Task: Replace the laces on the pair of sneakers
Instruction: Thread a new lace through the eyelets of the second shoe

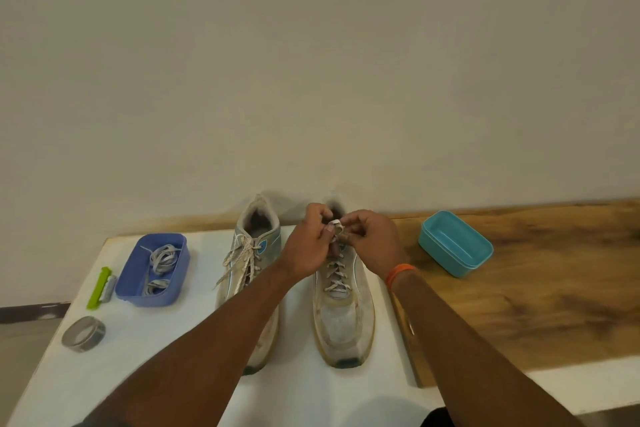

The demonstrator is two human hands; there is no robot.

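Observation:
Two worn grey-white sneakers stand side by side on a white board (145, 350), toes toward me. The left sneaker (254, 253) has loosened speckled laces hanging over its side. The right sneaker (341, 308) is laced up its front. My left hand (306, 246) and my right hand (372, 239) meet over the right sneaker's collar, and both pinch the white lace (336, 226) at its top. The lace ends are partly hidden by my fingers.
A blue-purple tub (152, 296) at the left holds loose grey laces (162, 260). Beside it lie a green tool (98, 288) and a roll of grey tape (83, 333). A teal tub (455, 248) sits on the wooden tabletop (536, 288) at the right. A wall rises behind.

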